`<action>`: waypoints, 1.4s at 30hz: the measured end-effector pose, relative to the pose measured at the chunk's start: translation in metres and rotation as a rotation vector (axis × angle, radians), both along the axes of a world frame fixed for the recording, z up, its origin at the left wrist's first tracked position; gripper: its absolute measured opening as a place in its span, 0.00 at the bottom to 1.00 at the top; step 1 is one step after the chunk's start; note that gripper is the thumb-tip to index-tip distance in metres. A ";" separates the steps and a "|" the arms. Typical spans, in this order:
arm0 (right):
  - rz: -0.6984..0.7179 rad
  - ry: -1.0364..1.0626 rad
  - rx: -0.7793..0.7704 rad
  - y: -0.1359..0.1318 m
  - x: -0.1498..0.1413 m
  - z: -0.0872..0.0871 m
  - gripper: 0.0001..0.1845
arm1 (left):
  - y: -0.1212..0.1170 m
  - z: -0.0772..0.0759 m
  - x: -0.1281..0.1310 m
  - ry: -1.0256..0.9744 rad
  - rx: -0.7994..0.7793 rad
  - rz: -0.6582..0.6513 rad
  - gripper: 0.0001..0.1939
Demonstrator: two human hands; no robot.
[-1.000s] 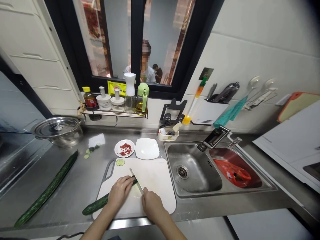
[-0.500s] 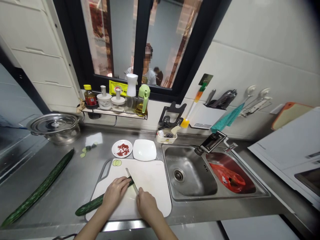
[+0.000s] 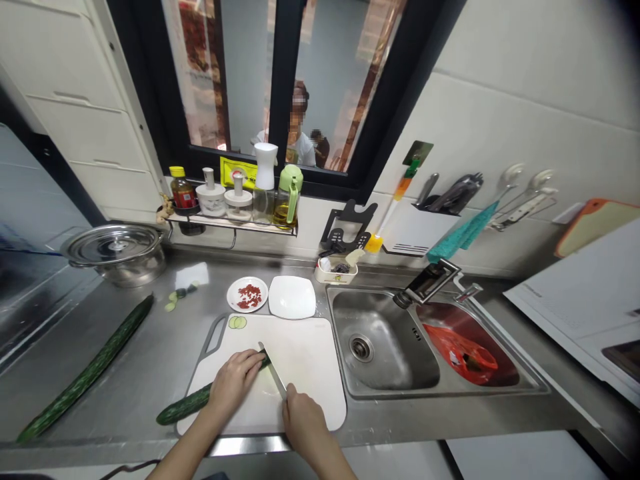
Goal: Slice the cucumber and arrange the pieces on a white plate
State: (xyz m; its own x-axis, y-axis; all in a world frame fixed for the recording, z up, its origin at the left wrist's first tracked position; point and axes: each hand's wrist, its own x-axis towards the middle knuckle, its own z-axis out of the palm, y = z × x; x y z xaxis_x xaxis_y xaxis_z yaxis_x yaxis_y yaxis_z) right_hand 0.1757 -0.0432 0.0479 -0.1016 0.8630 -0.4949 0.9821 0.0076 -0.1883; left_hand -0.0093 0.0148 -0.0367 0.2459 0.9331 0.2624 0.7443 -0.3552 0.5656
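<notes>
A dark green cucumber [image 3: 185,405] lies slantwise over the white cutting board [image 3: 305,380], its near end past the board's left edge. My left hand [image 3: 236,379] is closed over the cucumber close to its far cut end. In my right hand [image 3: 304,415] is the handle of a knife [image 3: 274,368], its blade beside that cut end; whether it touches I cannot tell. A few thin cucumber slices [image 3: 237,323] overlap at the board's upper left corner.
Behind the board stand a plate of red pieces [image 3: 249,295] and a square white plate [image 3: 292,297]. A second long cucumber [image 3: 90,373] lies left, near a lidded steel pot [image 3: 117,257]. The double sink [image 3: 383,343] is to the right, a red bag [image 3: 463,353] in it.
The knife has shifted slightly right relative to the cucumber's cut end. My left hand keeps its hold. The whole view has shifted a little.
</notes>
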 end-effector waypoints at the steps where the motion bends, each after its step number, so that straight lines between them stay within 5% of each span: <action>1: -0.007 0.001 -0.005 -0.001 0.001 -0.001 0.19 | 0.000 0.000 0.000 0.003 0.000 0.001 0.14; 22: -0.002 0.046 0.107 0.027 -0.016 -0.005 0.17 | -0.001 0.005 0.000 0.032 -0.059 -0.017 0.15; 42: -0.027 -0.004 0.050 -0.005 0.000 -0.011 0.19 | 0.000 -0.002 0.000 0.006 -0.015 -0.009 0.14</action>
State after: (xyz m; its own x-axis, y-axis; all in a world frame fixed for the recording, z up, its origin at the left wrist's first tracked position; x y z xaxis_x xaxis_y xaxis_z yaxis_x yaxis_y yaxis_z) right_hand 0.1756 -0.0483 0.0372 -0.0760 0.8892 -0.4512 0.9828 -0.0096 -0.1845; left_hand -0.0097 0.0145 -0.0388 0.2560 0.9347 0.2468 0.7441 -0.3535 0.5669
